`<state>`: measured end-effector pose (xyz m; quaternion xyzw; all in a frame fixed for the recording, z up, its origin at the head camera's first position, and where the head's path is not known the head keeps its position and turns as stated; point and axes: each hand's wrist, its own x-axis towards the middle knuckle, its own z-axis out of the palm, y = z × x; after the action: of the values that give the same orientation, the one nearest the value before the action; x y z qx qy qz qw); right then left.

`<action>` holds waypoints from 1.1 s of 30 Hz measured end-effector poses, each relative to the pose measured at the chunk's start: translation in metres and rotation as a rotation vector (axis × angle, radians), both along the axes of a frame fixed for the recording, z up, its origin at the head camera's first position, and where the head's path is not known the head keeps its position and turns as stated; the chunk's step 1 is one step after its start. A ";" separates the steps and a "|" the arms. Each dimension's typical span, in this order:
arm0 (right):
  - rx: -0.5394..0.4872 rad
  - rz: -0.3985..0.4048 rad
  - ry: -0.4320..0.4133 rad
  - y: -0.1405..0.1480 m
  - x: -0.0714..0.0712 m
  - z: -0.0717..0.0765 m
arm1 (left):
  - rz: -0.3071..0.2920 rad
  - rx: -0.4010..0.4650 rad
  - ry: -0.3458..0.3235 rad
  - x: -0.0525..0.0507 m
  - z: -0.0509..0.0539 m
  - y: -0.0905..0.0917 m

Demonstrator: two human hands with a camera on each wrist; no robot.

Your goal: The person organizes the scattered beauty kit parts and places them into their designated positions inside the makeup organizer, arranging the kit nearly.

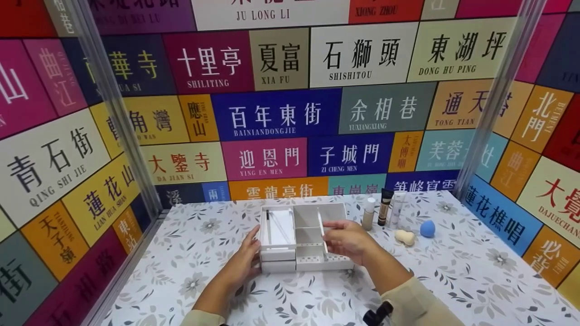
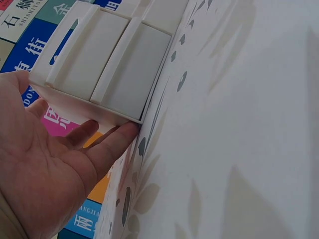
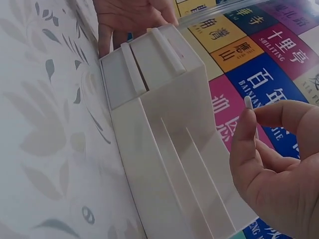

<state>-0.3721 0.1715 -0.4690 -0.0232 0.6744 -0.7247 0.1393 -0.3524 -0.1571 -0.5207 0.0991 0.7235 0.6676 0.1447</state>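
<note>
A white desktop organizer [image 1: 279, 267] with two small drawers and divided compartments stands in front of me on the patterned table. My left hand [image 1: 247, 256] rests against its left side, thumb near the upper corner and fingers lower down, as the left wrist view shows. Over the right compartments, my right hand [image 1: 346, 240] pinches a thin white stick-like thing [image 1: 321, 222] between thumb and fingertips. Only its small white end [image 3: 248, 103] shows in the right wrist view, so its kind is unclear. A slender stick with a dark tip [image 1: 274, 222] lies in the organizer's left top tray.
Right of the organizer stand a foundation bottle [image 1: 368, 215], a black tube [image 1: 385, 208] and a white tube [image 1: 398, 210]. A cream makeup sponge [image 1: 404, 237] and a blue one [image 1: 427, 228] lie nearby. A wall with coloured signs borders the table [image 1: 195, 285].
</note>
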 end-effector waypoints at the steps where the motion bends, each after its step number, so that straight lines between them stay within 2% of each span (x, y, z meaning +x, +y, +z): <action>1: -0.007 0.002 -0.007 -0.004 -0.002 0.000 | 0.004 0.000 -0.004 0.000 0.000 0.000; 15: -0.047 0.009 -0.045 -0.052 -0.027 0.008 | 0.021 -0.008 -0.027 -0.001 0.000 0.000; 22: -0.071 0.024 -0.050 -0.065 -0.035 0.009 | 0.030 -0.009 -0.030 -0.001 0.000 0.000; 33: -0.014 0.022 -0.046 -0.074 -0.041 0.011 | 0.036 -0.022 -0.040 -0.001 0.002 0.001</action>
<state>-0.4135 0.0971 -0.4583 -0.0149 0.6657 -0.7280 0.1629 -0.3539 -0.1562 -0.5190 0.0711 0.7294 0.6640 0.1483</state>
